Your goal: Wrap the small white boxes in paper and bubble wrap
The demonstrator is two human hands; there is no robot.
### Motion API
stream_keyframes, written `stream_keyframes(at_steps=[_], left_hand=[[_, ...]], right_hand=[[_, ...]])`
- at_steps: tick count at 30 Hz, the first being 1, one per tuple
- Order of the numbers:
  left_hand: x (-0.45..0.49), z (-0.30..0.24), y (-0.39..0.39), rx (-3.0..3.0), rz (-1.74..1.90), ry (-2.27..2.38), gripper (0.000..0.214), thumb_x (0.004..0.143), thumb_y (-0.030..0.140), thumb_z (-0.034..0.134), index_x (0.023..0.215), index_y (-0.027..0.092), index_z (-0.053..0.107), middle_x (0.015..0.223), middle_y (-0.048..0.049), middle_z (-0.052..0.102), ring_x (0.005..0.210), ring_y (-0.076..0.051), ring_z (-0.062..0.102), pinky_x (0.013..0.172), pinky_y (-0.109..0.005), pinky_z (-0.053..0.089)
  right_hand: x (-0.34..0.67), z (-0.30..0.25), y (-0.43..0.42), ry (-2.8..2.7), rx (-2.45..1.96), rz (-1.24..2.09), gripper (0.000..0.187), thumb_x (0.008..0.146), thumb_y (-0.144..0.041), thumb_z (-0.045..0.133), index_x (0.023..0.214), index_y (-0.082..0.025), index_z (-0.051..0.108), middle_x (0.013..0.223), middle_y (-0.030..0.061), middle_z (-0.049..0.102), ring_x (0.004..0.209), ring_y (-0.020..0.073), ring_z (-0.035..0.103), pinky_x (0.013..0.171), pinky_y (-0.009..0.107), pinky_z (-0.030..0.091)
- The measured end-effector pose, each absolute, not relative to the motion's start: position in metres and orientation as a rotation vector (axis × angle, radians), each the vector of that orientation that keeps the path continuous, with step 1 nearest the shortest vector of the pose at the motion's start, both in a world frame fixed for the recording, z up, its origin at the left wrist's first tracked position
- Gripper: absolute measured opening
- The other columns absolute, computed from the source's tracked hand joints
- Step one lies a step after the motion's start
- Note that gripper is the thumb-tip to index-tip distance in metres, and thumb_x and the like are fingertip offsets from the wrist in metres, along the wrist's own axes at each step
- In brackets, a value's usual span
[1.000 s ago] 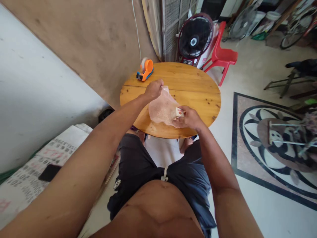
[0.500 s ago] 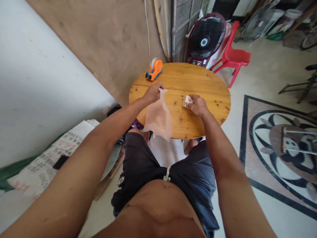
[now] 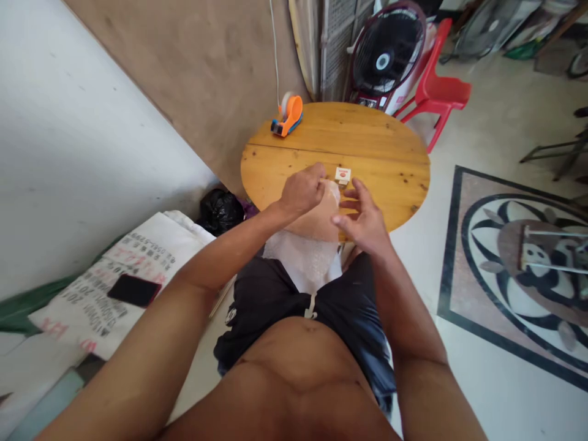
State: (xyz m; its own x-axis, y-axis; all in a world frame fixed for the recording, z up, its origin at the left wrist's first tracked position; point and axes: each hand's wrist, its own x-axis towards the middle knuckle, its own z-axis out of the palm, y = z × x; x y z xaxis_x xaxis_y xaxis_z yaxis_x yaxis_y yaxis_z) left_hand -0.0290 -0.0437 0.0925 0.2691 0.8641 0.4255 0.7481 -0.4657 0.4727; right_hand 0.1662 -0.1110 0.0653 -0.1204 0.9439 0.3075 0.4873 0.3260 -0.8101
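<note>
My left hand (image 3: 304, 188) is closed on the upper edge of a translucent sheet of bubble wrap (image 3: 305, 251), which hangs down over the table's near edge toward my lap. Fingers spread and holding nothing, my right hand (image 3: 362, 217) hovers just right of the sheet's top. A small white box with a red mark (image 3: 342, 175) rests on the round wooden table (image 3: 390, 141), a little beyond my right fingertips. At the table's far left stands an orange tape dispenser (image 3: 291, 116) with a roll of tape in it.
A fan (image 3: 383, 58) and a red plastic chair (image 3: 441, 92) stand behind the table. To my left, a phone (image 3: 134, 290) lies on printed white sacks (image 3: 151, 245), with a black plastic bag (image 3: 221, 211) beyond them. A wall runs along the left.
My right hand has let go of the small white box, which now sits on the table, and has opened. My left hand has carried the bubble wrap to the right and nearer.
</note>
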Motion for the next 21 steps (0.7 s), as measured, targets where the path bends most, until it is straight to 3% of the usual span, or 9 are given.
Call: stream_keyframes(at_steps=[2, 3, 7, 10, 16, 21], left_hand=[[-0.023, 0.092, -0.064, 2.326, 0.980, 1.514, 0.020, 0.083, 0.015, 0.056, 0.102, 0.018, 0.062, 0.090, -0.0057, 0.069, 0.083, -0.019, 0.066, 0.078, -0.032, 0.051], [-0.021, 0.091, -0.073, 2.299, 0.989, 1.488, 0.019, 0.083, 0.015, 0.057, 0.101, 0.018, 0.062, 0.089, -0.0050, 0.069, 0.081, -0.019, 0.065, 0.077, -0.031, 0.051], [-0.023, 0.092, -0.103, 2.085, 1.064, 1.283, 0.017, 0.079, 0.016, 0.064, 0.095, 0.017, 0.061, 0.077, 0.0007, 0.063, 0.070, -0.013, 0.060, 0.068, -0.026, 0.048], [-0.030, 0.094, -0.128, 1.871, 1.046, 1.096, 0.018, 0.077, 0.021, 0.070, 0.092, 0.017, 0.061, 0.073, 0.0035, 0.061, 0.064, -0.009, 0.057, 0.061, -0.021, 0.046], [-0.048, 0.084, -0.185, 1.544, 0.839, 0.903, 0.036, 0.072, 0.033, 0.081, 0.099, 0.017, 0.063, 0.076, 0.0021, 0.063, 0.064, -0.009, 0.059, 0.060, -0.021, 0.048], [-0.067, 0.074, -0.227, 1.543, 0.638, 0.806, 0.045, 0.070, 0.046, 0.086, 0.101, 0.017, 0.071, 0.075, 0.0008, 0.065, 0.064, -0.009, 0.057, 0.059, -0.021, 0.046]], right_hand=[[0.154, 0.056, -0.133, -1.681, -1.326, 0.626, 0.111, 0.069, -0.069, 0.079, 0.160, -0.025, 0.032, 0.136, 0.0156, 0.062, 0.109, 0.0310, 0.067, 0.086, 0.047, 0.060], [0.150, 0.052, -0.141, -1.597, -1.353, 0.619, 0.106, 0.070, -0.066, 0.080, 0.157, -0.024, 0.037, 0.128, 0.0140, 0.066, 0.105, 0.0299, 0.067, 0.086, 0.047, 0.059], [0.152, 0.051, -0.161, -1.250, -1.270, 0.920, 0.055, 0.078, -0.053, 0.075, 0.122, -0.022, 0.065, 0.091, 0.0034, 0.072, 0.074, 0.0191, 0.066, 0.070, 0.038, 0.060], [0.162, 0.062, -0.182, -1.134, -1.185, 1.083, 0.033, 0.075, -0.044, 0.079, 0.097, -0.021, 0.070, 0.076, -0.0013, 0.069, 0.058, 0.0130, 0.060, 0.057, 0.029, 0.054], [0.172, 0.065, -0.236, -1.159, -1.205, 1.161, 0.027, 0.075, -0.044, 0.080, 0.088, -0.022, 0.073, 0.066, -0.0029, 0.067, 0.052, 0.0128, 0.057, 0.051, 0.027, 0.049], [0.171, 0.059, -0.279, -1.403, -1.239, 1.214, 0.023, 0.084, -0.046, 0.075, 0.090, -0.024, 0.075, 0.069, -0.0006, 0.069, 0.058, 0.0154, 0.061, 0.055, 0.029, 0.049]])
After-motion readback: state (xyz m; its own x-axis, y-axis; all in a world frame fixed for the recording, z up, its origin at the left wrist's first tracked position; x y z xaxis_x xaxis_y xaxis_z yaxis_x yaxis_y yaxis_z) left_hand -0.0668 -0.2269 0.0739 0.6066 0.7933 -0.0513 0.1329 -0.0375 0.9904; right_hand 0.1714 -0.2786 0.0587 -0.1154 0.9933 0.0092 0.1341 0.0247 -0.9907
